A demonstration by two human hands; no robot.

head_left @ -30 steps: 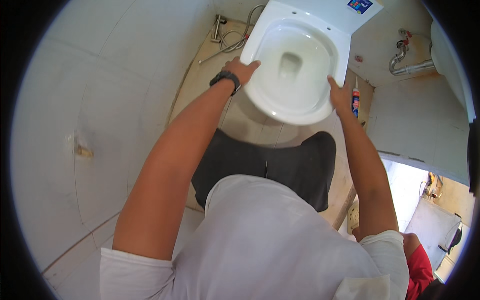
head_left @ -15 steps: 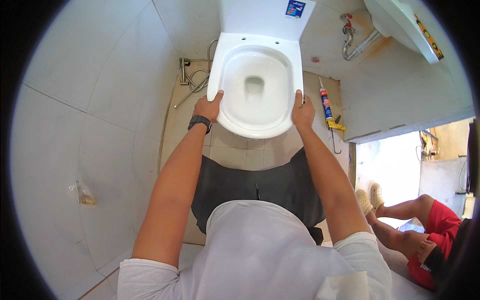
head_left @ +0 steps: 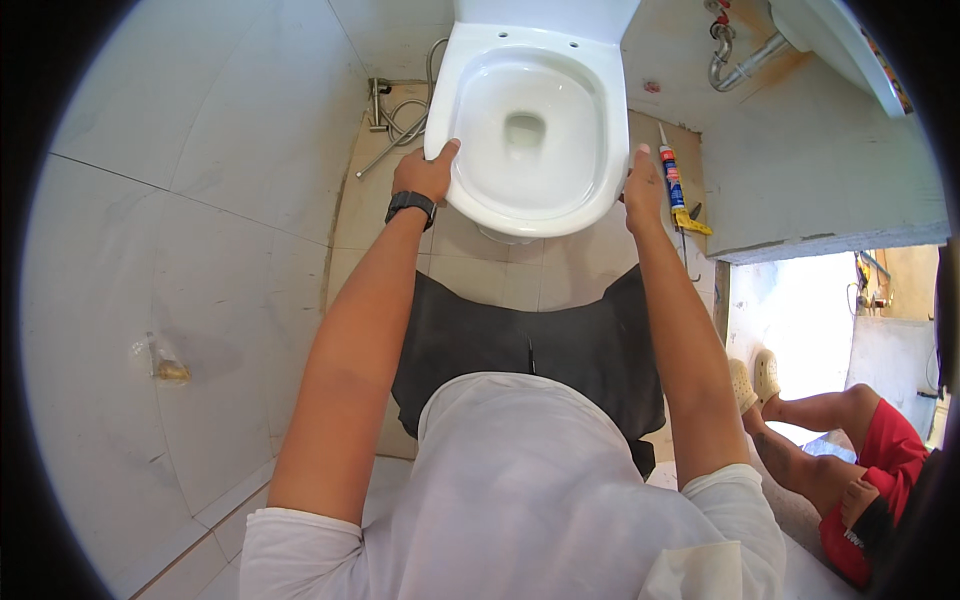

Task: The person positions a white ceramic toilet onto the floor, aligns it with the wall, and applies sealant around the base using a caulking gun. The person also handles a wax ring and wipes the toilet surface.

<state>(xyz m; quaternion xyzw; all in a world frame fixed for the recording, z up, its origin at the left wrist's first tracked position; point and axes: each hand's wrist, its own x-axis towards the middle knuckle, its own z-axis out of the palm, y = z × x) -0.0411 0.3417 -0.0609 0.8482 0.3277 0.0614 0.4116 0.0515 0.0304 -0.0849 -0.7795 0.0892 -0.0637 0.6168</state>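
Left hand (head_left: pixel 424 178): fingers clamped on the left rim of the toilet (head_left: pixel 530 100). Right hand (head_left: pixel 643 190): beside it, finger closure unclear; I should balance both grips.

The floor (head_left: pixel 470 285) is laid with beige tiles, thin joints running between them. A white toilet (head_left: pixel 610 120) stands over it, its bowl hiding most of the base. Left of it lies a grey flexible hose (head_left: pixel 385 150), partly looped; right, near the wall, a caulking gun (head_left: pixel 692 222) with its cartridge (head_left: pixel 671 175).
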